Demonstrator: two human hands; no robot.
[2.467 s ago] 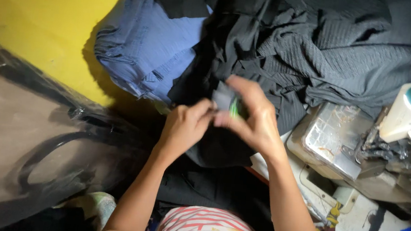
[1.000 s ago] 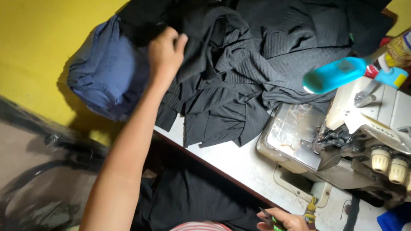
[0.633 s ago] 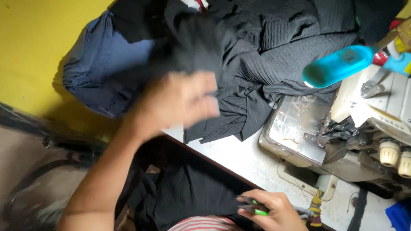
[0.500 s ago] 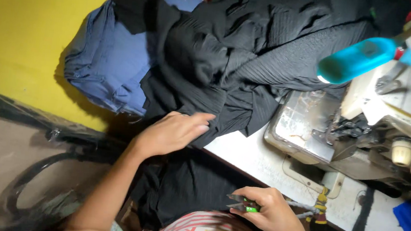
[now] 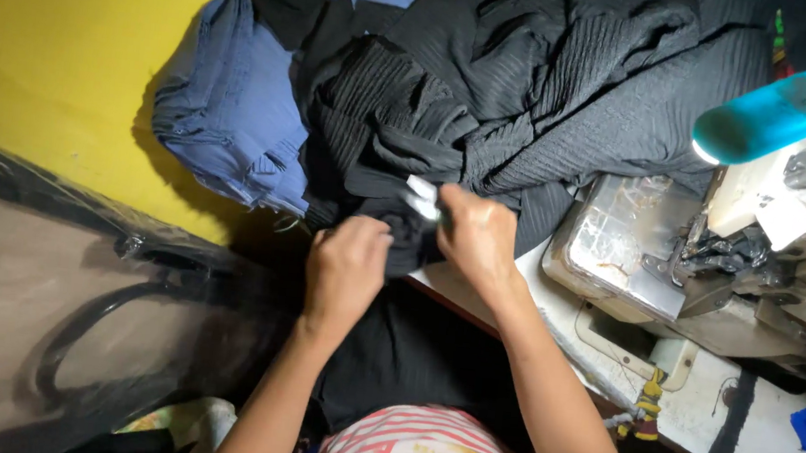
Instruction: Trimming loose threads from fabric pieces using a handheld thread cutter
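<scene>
A heap of black ribbed fabric (image 5: pixel 534 91) lies on the table, one piece hanging over the front edge. My left hand (image 5: pixel 347 272) pinches the hanging black piece from the left. My right hand (image 5: pixel 477 236) is closed on the same piece from the right and holds a small pale tool (image 5: pixel 421 199) whose tip sticks out toward the cloth. The tool is blurred, so its kind is unclear. The two hands sit close together, just in front of the heap.
Folded blue cloth (image 5: pixel 237 112) lies left of the black heap against a yellow wall (image 5: pixel 57 36). A sewing machine (image 5: pixel 765 252) stands at the right with a turquoise lamp head (image 5: pixel 778 115) above it. More black cloth (image 5: pixel 410 355) hangs below the white table edge (image 5: pixel 691 402).
My left hand came back from the top of the heap to the hanging piece. My right hand rose from my lap, with the small tool, up to the same cloth.
</scene>
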